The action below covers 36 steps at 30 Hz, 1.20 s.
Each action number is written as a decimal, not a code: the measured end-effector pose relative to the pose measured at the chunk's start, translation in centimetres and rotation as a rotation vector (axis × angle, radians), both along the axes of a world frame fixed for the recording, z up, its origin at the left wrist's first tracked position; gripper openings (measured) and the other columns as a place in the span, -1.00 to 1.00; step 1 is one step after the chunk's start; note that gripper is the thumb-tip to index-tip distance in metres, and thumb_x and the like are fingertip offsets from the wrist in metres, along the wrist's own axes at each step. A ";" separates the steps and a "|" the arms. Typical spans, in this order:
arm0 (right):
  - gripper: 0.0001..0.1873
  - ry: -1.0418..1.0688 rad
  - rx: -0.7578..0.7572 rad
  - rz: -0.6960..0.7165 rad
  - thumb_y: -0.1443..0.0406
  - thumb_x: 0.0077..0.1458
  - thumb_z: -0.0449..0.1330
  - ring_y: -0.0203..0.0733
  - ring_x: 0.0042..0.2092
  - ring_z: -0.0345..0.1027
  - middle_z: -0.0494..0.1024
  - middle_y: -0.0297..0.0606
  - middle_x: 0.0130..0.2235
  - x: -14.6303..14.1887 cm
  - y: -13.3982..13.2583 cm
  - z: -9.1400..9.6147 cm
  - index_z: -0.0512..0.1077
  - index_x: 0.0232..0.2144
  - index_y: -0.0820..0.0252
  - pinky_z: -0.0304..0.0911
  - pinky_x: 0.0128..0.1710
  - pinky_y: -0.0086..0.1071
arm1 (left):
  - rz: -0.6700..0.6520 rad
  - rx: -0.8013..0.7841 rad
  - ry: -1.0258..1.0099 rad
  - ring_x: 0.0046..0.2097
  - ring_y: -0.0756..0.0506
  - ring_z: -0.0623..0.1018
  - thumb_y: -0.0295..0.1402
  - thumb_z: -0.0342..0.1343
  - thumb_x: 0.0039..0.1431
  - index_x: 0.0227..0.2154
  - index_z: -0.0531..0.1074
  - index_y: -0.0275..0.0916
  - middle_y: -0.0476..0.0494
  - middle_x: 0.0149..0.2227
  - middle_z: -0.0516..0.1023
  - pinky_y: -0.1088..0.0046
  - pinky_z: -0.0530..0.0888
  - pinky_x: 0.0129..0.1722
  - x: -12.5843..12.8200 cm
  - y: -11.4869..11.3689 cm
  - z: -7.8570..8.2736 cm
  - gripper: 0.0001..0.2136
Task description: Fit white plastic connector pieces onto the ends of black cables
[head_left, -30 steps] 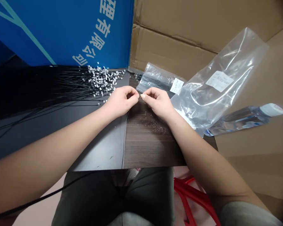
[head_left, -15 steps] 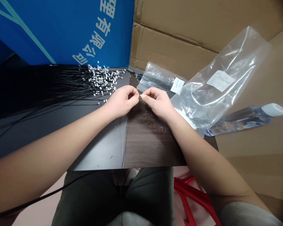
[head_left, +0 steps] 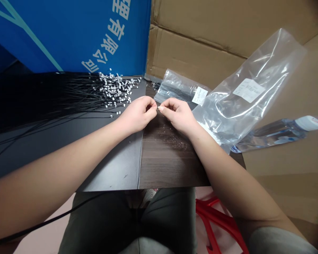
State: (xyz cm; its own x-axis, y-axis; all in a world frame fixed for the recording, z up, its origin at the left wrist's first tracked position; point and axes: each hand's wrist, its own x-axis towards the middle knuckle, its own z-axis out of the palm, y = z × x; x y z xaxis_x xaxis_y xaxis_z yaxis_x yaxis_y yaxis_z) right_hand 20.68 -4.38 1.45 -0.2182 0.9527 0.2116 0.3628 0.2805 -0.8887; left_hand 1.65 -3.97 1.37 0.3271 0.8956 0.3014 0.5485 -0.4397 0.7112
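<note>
While between fingers (head_left: 161, 109), a white-tipped wire (head_left: 158, 108)

The worktop (head_left: 169, 162) is dark wood-grain laminate with a faint sheen, and the black board (head_left: 111, 162) next to it is smooth and semi-gloss. The thin ties (head_left: 69, 95) are glossy black plastic. The plastic bag (head_left: 235, 113) is clear, shiny and creased, its paper label (head_left: 248, 90) matt. The box (head_left: 196, 38) is matt brown cardboard; the bottle (head_left: 270, 137) is smooth clear plastic.

Bright even light, glare on plastic bag (head_left: 235, 113), warped dark edges.
</note>
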 end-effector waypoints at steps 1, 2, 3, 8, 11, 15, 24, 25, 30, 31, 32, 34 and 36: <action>-0.85 -0.005 0.005 0.001 0.23 0.13 0.28 -0.25 -0.37 0.23 0.48 -0.35 -0.41 0.0 0.0 0.0 0.46 -0.42 0.16 0.19 -0.31 -0.30 | -0.002 0.001 0.001 -0.25 -0.13 0.48 -0.30 0.07 0.21 -0.37 0.45 -0.21 -0.11 -0.31 0.55 0.30 0.40 -0.16 0.0 0.0 0.0 -0.88; -0.86 -0.010 0.012 0.000 0.23 0.13 0.28 -0.25 -0.37 0.24 0.49 -0.35 -0.41 0.0 0.0 0.0 0.46 -0.42 0.16 0.19 -0.31 -0.30 | -0.002 0.001 0.003 -0.24 -0.13 0.49 -0.30 0.08 0.21 -0.37 0.44 -0.21 -0.11 -0.30 0.55 0.29 0.41 -0.16 0.0 0.0 0.0 -0.88; -0.86 -0.016 0.017 -0.001 0.23 0.13 0.28 -0.25 -0.36 0.24 0.50 -0.34 -0.40 0.0 0.0 0.0 0.46 -0.42 0.16 0.19 -0.31 -0.30 | -0.002 0.000 0.006 -0.24 -0.14 0.49 -0.30 0.08 0.22 -0.36 0.44 -0.21 -0.11 -0.30 0.55 0.29 0.41 -0.15 0.0 0.0 0.0 -0.88; -0.87 -0.033 0.033 -0.003 0.24 0.14 0.27 -0.23 -0.35 0.25 0.50 -0.34 -0.39 0.1 0.0 0.1 0.46 -0.42 0.15 0.20 -0.30 -0.29 | 0.001 -0.002 0.006 -0.22 -0.14 0.49 -0.29 0.07 0.24 -0.35 0.44 -0.20 -0.11 -0.30 0.55 0.28 0.42 -0.14 0.1 0.0 -0.1 -0.87; -0.88 -0.041 0.037 -0.002 0.25 0.15 0.27 -0.23 -0.36 0.24 0.49 -0.34 -0.40 0.0 -0.1 0.2 0.46 -0.41 0.15 0.19 -0.30 -0.29 | 0.002 -0.002 0.001 -0.22 -0.15 0.49 -0.28 0.07 0.25 -0.35 0.43 -0.20 -0.11 -0.30 0.55 0.28 0.42 -0.14 0.2 0.0 -0.2 -0.87; -0.88 -0.045 0.040 -0.006 0.28 0.15 0.26 -0.24 -0.36 0.25 0.49 -0.34 -0.40 0.0 -0.1 0.3 0.45 -0.42 0.15 0.19 -0.30 -0.29 | 0.003 -0.010 -0.015 -0.22 -0.14 0.50 -0.29 0.06 0.26 -0.35 0.42 -0.20 -0.11 -0.30 0.55 0.29 0.42 -0.15 0.3 -0.1 -0.2 -0.88; -0.88 -0.049 0.032 -0.020 0.30 0.15 0.26 -0.23 -0.36 0.26 0.49 -0.34 -0.41 -0.2 -0.2 0.6 0.44 -0.43 0.15 0.19 -0.30 -0.28 | -0.004 -0.020 -0.034 -0.18 -0.16 0.52 -0.29 0.06 0.27 -0.35 0.41 -0.19 -0.10 -0.32 0.55 0.30 0.43 -0.15 0.3 -0.3 0.0 -0.88; -0.88 -0.050 0.031 -0.021 0.30 0.15 0.26 -0.23 -0.36 0.26 0.49 -0.34 -0.41 -0.2 -0.2 0.6 0.44 -0.43 0.16 0.19 -0.30 -0.28 | -0.005 -0.023 -0.036 -0.18 -0.16 0.52 -0.29 0.06 0.27 -0.35 0.41 -0.19 -0.10 -0.33 0.55 0.30 0.42 -0.15 0.3 -0.3 0.0 -0.88; -0.89 -0.058 0.039 -0.017 0.30 0.16 0.25 -0.23 -0.35 0.27 0.50 -0.34 -0.40 -0.2 -0.2 0.6 0.44 -0.42 0.16 0.19 -0.30 -0.29 | -0.015 -0.010 -0.045 -0.21 -0.14 0.50 -0.30 0.06 0.27 -0.36 0.41 -0.20 -0.09 -0.32 0.53 0.31 0.39 -0.18 0.3 -0.2 -0.1 -0.87; -0.89 -0.061 0.040 -0.016 0.30 0.16 0.25 -0.23 -0.35 0.28 0.50 -0.34 -0.40 -0.1 -0.2 0.5 0.44 -0.42 0.16 0.19 -0.30 -0.29 | -0.018 -0.008 -0.045 -0.22 -0.13 0.49 -0.30 0.06 0.27 -0.36 0.41 -0.21 -0.09 -0.33 0.53 0.32 0.38 -0.19 0.3 -0.1 -0.2 -0.87; -0.89 -0.063 0.041 -0.016 0.30 0.16 0.25 -0.23 -0.35 0.28 0.50 -0.34 -0.40 -0.1 -0.2 0.5 0.44 -0.42 0.16 0.19 -0.30 -0.29 | -0.020 -0.008 -0.045 -0.23 -0.13 0.49 -0.30 0.06 0.27 -0.36 0.41 -0.21 -0.09 -0.33 0.53 0.32 0.37 -0.21 0.3 -0.1 -0.2 -0.87; -0.89 -0.064 0.043 -0.015 0.29 0.15 0.24 -0.23 -0.35 0.28 0.50 -0.34 -0.40 -0.1 -0.2 0.4 0.44 -0.42 0.17 0.19 -0.30 -0.30 | -0.024 -0.009 -0.046 -0.24 -0.12 0.48 -0.31 0.06 0.28 -0.36 0.41 -0.22 -0.09 -0.34 0.52 0.34 0.36 -0.22 0.4 -0.1 -0.2 -0.87; -0.89 -0.063 0.045 -0.015 0.29 0.15 0.24 -0.23 -0.35 0.29 0.51 -0.34 -0.40 -0.1 -0.1 0.4 0.44 -0.42 0.17 0.19 -0.29 -0.30 | -0.026 -0.010 -0.049 -0.24 -0.12 0.48 -0.31 0.06 0.28 -0.36 0.41 -0.23 -0.08 -0.34 0.52 0.35 0.36 -0.23 0.4 -0.1 -0.3 -0.87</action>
State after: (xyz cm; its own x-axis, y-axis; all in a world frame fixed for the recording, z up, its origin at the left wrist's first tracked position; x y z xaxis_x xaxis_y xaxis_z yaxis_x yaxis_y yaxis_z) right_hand 20.58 -4.52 1.84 -0.2184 0.9456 0.2410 0.4215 0.3141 -0.8507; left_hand 2.02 -4.03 1.12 0.3352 0.8901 0.3086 0.5015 -0.4459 0.7414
